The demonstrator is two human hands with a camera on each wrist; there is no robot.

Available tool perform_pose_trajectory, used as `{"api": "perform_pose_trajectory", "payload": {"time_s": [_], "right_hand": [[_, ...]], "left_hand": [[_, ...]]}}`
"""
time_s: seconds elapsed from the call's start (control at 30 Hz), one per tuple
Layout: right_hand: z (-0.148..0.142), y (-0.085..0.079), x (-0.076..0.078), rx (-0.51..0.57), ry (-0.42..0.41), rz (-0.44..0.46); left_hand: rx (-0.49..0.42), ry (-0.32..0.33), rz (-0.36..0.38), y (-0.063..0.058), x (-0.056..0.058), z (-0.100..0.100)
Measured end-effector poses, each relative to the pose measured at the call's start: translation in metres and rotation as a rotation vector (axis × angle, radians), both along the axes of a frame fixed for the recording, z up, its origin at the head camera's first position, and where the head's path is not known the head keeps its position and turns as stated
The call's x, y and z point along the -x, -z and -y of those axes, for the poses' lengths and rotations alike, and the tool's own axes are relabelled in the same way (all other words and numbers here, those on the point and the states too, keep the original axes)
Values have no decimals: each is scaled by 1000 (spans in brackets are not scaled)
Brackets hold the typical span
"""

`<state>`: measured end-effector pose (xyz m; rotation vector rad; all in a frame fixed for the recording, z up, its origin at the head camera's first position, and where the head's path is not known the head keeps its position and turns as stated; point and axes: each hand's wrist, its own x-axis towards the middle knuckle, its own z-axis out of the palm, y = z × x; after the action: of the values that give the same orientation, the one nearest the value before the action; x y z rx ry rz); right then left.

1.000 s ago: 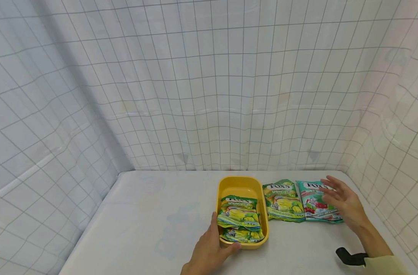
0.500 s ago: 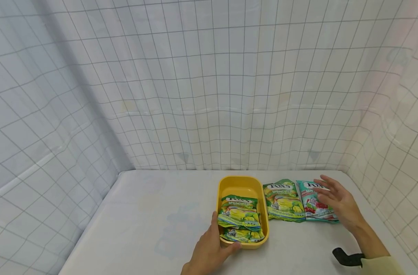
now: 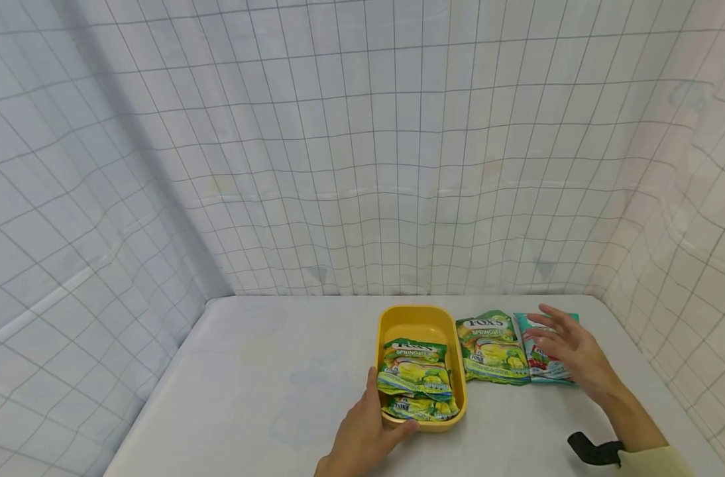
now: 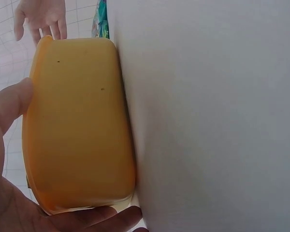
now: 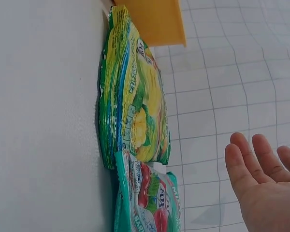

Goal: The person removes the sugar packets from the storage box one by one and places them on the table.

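Note:
A yellow plastic tub [image 3: 407,321] stands on the white table, holding green Fox's candy bags [image 3: 415,371] in its near part. My left hand [image 3: 359,434] grips its near left corner, thumb at the near rim and fingers along the left side. In the left wrist view, the thumb [image 4: 12,104] meets the rim of the tub [image 4: 79,125]. Right of the tub lies another green Fox's Spring Tea bag [image 3: 492,348], beside a teal Fox's mint bag [image 3: 537,358]. Over the mint bag hovers my right hand [image 3: 583,361], fingers spread and holding nothing, partly covering it.
White table surface [image 3: 249,391] extends left of the tub. Grid-patterned white sheets [image 3: 398,165] enclose the back and both sides. A black strap end [image 3: 595,450] sticks out near the right wrist, by a pale sleeve [image 3: 655,462].
My right hand has drifted left over the mint bag, uncovering the bag's right top corner. The left hand, the tub and the bags stay in place.

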<state>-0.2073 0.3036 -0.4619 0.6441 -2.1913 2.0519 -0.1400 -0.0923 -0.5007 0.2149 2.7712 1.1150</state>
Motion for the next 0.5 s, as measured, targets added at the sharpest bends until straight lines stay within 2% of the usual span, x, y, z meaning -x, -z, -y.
{"api": "perform_pose_trajectory", "payload": {"time_s": [0.5], "right_hand": [[25,-9,-3,-85,-2,33]], "left_hand": [[-7,-10,15,2,1,0]]}}
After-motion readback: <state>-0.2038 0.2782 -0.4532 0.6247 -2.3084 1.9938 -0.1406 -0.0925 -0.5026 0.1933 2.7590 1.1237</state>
